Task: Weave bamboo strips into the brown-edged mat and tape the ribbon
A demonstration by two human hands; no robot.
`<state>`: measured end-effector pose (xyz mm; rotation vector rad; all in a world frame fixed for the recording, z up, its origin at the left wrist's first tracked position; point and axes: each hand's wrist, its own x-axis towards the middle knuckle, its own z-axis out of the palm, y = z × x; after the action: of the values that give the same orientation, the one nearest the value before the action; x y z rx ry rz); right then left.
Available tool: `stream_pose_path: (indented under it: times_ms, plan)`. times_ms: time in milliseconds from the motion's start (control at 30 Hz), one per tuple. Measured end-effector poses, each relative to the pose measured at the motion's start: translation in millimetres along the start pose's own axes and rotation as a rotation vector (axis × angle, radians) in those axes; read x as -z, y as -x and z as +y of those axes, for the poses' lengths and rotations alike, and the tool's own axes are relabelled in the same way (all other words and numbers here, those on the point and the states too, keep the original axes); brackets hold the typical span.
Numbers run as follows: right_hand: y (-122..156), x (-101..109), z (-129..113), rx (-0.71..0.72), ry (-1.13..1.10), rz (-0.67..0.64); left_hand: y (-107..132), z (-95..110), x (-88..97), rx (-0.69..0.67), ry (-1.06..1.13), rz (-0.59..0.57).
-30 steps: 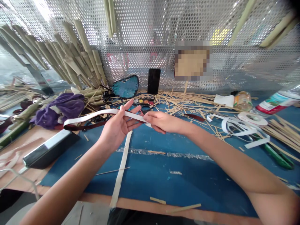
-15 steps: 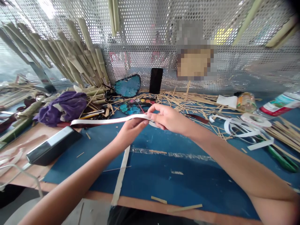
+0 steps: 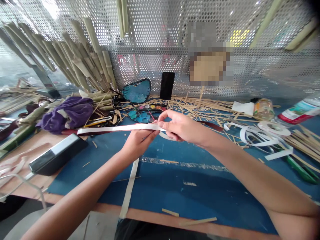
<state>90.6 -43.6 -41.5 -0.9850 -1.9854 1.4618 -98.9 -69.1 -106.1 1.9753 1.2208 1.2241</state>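
A long dark brown strip with a white band of tape along its upper face stretches leftward from my hands above the blue mat. My left hand is closed around the strip, its thumb on the near side. My right hand pinches the white tape between thumb and forefinger, close by the left fingertips. A pale loop of tape hangs below the right fingers. To the right, past my right wrist, a brown piece shows, and whether it joins the held strip is hidden.
Tape roll and loose white strips lie at right, near green-handled pliers and a bottle. Left are a dark box and purple cloth. Thin bamboo slivers and a phone stand along the mesh panel.
The strip's white band lies straighter and flatter toward the left, with less of its brown side showing. My left hand has turned slightly; the right hand keeps its pinch.
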Motion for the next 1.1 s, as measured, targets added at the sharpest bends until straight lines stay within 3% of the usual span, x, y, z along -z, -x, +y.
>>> stream_pose_path:
  times_ms: [167, 367, 467, 600, 700, 867, 967, 1100]
  plan:
    - [6, -1, -7, -0.014, -0.040, -0.005, 1, -5, -1.3, 0.024, 0.021, 0.075]
    - [-2, -8, 8, -0.187, -0.225, 0.021, 0, -7, 2.3, 0.048, -0.090, 0.146]
    - [-8, -10, 20, -0.228, -0.312, -0.105, -2, -11, 7.5, 0.028, -0.215, 0.182]
    - [-11, -14, 29, -0.148, -0.393, -0.173, -4, -19, 8.7, -0.015, -0.235, 0.106]
    - [-12, -16, 30, -0.072, -0.239, -0.089, -6, -22, 10.0, 0.025, -0.091, -0.017]
    - [-14, -13, 30, -0.008, 0.045, 0.021, -4, -17, 15.2, 0.225, 0.342, -0.273]
    - [-14, -12, 33, 0.054, 0.148, 0.060, -3, -16, 11.9, 0.243, 0.323, -0.209]
    - [-14, -14, 41, 0.127, 0.324, 0.148, -4, -19, 7.4, 0.106, -0.054, 0.006]
